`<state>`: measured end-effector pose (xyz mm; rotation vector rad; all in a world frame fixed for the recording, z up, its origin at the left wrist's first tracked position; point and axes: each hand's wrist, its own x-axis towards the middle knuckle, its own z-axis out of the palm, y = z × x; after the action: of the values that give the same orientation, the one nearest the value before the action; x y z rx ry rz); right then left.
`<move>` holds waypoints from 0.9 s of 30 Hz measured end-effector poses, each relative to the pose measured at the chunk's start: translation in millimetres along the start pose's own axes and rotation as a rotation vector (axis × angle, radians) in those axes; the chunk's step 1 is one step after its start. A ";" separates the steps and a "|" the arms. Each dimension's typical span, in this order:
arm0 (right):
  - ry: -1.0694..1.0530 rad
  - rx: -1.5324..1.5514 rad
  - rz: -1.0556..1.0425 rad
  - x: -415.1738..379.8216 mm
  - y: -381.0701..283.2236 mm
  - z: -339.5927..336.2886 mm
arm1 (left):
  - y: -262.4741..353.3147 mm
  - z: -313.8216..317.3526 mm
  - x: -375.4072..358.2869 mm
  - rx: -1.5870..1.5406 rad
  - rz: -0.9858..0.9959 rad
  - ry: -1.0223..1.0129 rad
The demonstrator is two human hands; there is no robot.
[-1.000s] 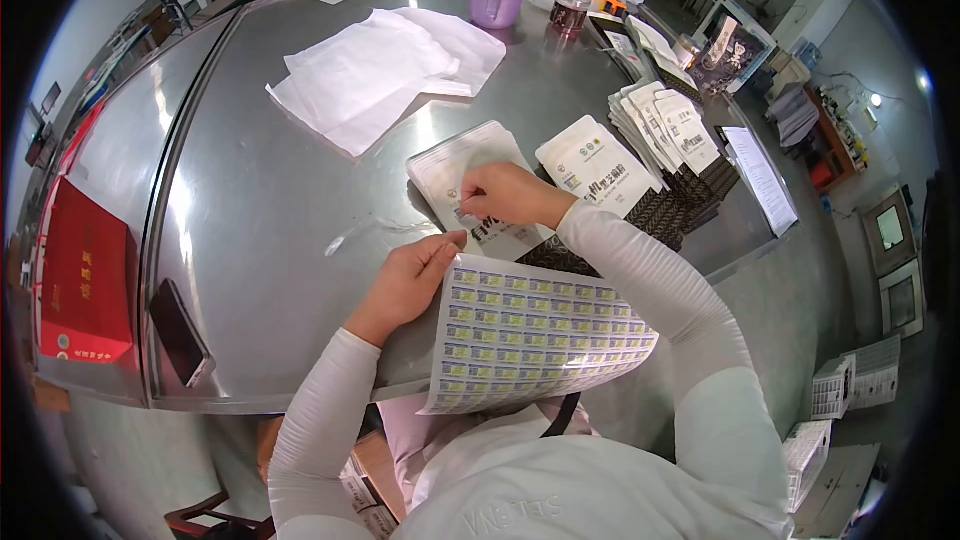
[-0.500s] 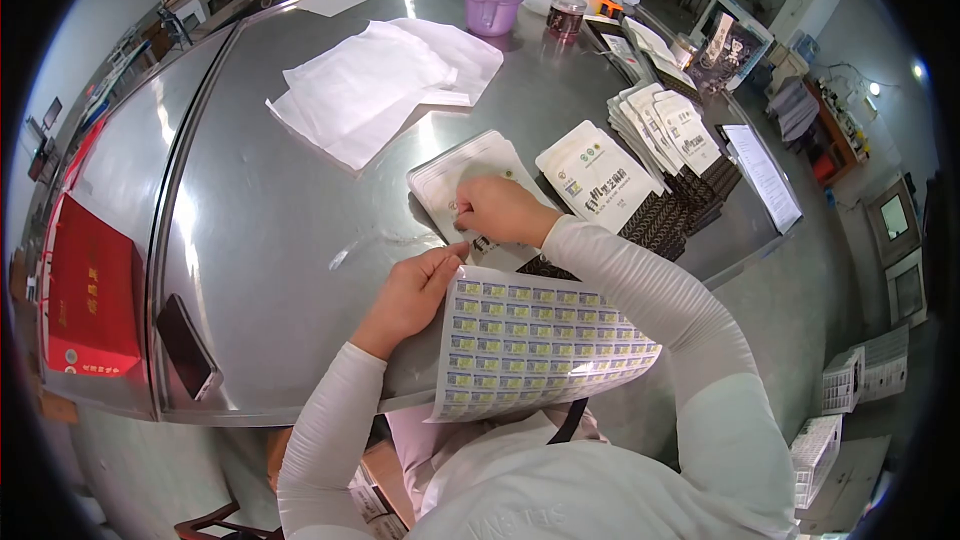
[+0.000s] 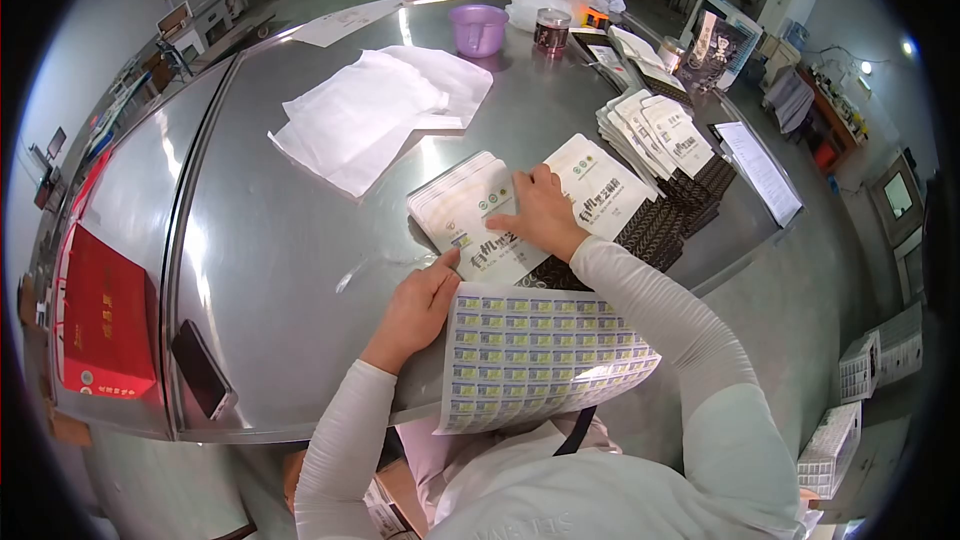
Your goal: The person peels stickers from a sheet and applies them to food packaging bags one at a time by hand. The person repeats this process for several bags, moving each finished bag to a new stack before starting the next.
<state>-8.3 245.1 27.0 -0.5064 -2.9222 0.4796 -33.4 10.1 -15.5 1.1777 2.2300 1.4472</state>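
My left hand (image 3: 416, 302) is closed on the upper left corner of a sheet of stickers (image 3: 530, 355), its fingertips near the lower edge of the pouch stack. The sheet, printed with rows of small blue and yellow-green labels, hangs over the table's front edge. My right hand (image 3: 545, 212) grips the right side of the top white pouch (image 3: 455, 205), thumb on its face; the other fingers are partly hidden. That pouch carries Chinese lettering and a small label (image 3: 460, 240) at its lower left. Another white pouch (image 3: 600, 180), dark-patterned at the bottom, lies to the right.
More pouches (image 3: 655, 135) fan out at the right, beside a paper on a clipboard (image 3: 760, 175). White sheets (image 3: 360, 115), a purple cup (image 3: 479, 32) and a jar (image 3: 551, 30) lie farther back. At left are a phone (image 3: 202, 370) and a red bag (image 3: 108, 320).
My right hand has moved right from the pouch's lower left to its right side, and its fingers have spread. The small label on the top pouch now shows. My left hand keeps the sheet.
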 end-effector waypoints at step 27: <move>0.072 -0.140 -0.273 -16.8 97.5 -24.6 | 16.4 -8.0 -6.6 -0.165 -0.089 0.068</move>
<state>41.6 333.3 16.4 -0.1311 -2.9051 0.2186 -25.5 3.1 0.8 0.9804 2.1287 1.6214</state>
